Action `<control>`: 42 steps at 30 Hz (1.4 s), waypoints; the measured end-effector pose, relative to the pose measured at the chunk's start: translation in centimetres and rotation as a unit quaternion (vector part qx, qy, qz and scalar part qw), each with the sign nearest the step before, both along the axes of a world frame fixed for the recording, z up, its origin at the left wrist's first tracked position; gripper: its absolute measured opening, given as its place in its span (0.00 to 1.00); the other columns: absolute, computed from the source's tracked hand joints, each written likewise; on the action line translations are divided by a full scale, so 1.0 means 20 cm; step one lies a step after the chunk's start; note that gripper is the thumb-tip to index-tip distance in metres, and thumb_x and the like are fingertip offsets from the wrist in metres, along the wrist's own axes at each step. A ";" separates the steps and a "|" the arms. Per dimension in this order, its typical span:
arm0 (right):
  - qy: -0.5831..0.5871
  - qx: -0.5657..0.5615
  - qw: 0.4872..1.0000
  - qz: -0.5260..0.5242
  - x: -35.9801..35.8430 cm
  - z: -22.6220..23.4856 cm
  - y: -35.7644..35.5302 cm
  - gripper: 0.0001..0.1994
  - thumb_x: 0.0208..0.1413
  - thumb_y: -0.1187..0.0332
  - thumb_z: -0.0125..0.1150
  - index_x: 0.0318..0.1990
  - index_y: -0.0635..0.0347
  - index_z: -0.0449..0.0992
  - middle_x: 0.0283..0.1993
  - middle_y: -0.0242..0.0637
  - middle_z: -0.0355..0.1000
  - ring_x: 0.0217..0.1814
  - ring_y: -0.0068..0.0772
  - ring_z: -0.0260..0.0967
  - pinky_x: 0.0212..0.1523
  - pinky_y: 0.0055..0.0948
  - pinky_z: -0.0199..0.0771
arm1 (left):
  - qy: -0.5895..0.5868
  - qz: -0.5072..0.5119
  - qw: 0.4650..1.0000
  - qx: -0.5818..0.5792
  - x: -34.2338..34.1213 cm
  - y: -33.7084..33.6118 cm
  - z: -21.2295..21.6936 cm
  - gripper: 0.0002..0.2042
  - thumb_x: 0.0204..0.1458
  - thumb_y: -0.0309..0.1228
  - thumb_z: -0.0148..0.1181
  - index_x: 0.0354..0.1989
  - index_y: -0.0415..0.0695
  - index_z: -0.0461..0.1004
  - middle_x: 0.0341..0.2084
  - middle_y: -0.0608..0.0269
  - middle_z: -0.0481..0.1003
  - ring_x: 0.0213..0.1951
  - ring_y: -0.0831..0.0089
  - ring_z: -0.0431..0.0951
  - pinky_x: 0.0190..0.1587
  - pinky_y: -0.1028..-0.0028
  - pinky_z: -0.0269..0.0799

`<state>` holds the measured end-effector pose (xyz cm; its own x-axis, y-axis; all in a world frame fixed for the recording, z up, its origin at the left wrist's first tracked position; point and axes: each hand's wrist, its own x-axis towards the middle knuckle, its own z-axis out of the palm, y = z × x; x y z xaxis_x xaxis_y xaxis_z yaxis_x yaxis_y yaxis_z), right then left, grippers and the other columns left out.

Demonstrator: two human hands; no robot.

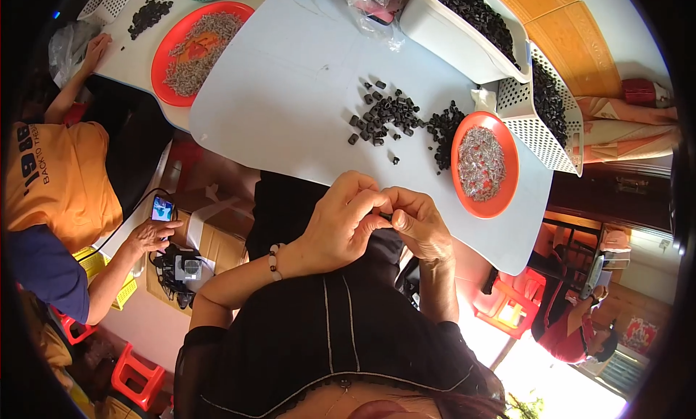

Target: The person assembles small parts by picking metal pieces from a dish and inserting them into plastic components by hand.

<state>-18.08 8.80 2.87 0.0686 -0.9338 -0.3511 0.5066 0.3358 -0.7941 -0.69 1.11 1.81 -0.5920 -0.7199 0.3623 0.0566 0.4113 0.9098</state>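
My left hand [346, 217] and my right hand [418, 223] meet in front of my chest, just off the near edge of the pale table [290, 71]. Fingertips of both are pinched together on a small black part [388, 217], mostly covered by the fingers; its exact kind does not show. Beyond my hands lies a loose pile of small black plastic parts [388, 116]. A second heap of black pieces [444, 133] sits to its right, beside an orange-red plate [458, 162] of small shiny, clear or silvery pieces [481, 162].
At the back right stand a white tub [464, 53] and a white perforated basket [518, 104], both with black parts. Another red plate [161, 64] with small grey pieces is at far left. A person in an orange shirt [65, 180] sits left, touching a phone [162, 209].
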 end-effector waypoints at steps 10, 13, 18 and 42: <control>0.120 0.001 0.993 -0.008 -0.01 0.09 0.03 0.14 0.63 0.65 0.64 0.45 0.71 0.77 0.40 0.35 0.77 0.43 0.22 0.72 0.47 0.23 0.73 | 0.020 -0.003 1.000 0.002 -0.01 -0.01 -0.02 0.13 0.50 0.24 0.68 0.42 0.41 0.74 0.37 0.56 0.70 0.34 0.63 0.75 0.35 0.70 0.72; 0.293 -0.020 0.955 -0.032 -0.05 0.16 0.01 0.10 0.64 0.68 0.61 0.44 0.68 0.79 0.35 0.33 0.77 0.36 0.19 0.71 0.41 0.21 0.72 | 0.034 -0.010 0.999 -0.016 -0.03 -0.03 0.00 0.14 0.50 0.27 0.70 0.45 0.42 0.75 0.39 0.57 0.72 0.34 0.67 0.75 0.34 0.72 0.72; 0.554 -0.083 0.797 -0.227 -0.50 0.29 -0.11 0.07 0.63 0.70 0.61 0.40 0.64 0.82 0.40 0.32 0.80 0.38 0.18 0.73 0.38 0.21 0.71 | 0.058 0.005 0.994 0.094 -0.03 -0.04 -0.05 0.10 0.53 0.26 0.68 0.43 0.41 0.78 0.38 0.61 0.75 0.32 0.75 0.73 0.33 0.77 0.70; 0.788 -0.130 0.600 -0.049 -0.21 0.01 -0.36 0.08 0.50 0.74 0.66 0.39 0.58 0.78 0.34 0.38 0.76 0.42 0.45 0.71 0.41 0.42 0.73 | 0.037 0.016 0.984 0.172 -0.01 -0.05 -0.11 0.07 0.54 0.17 0.59 0.40 0.38 0.78 0.34 0.65 0.74 0.29 0.84 0.71 0.34 0.82 0.69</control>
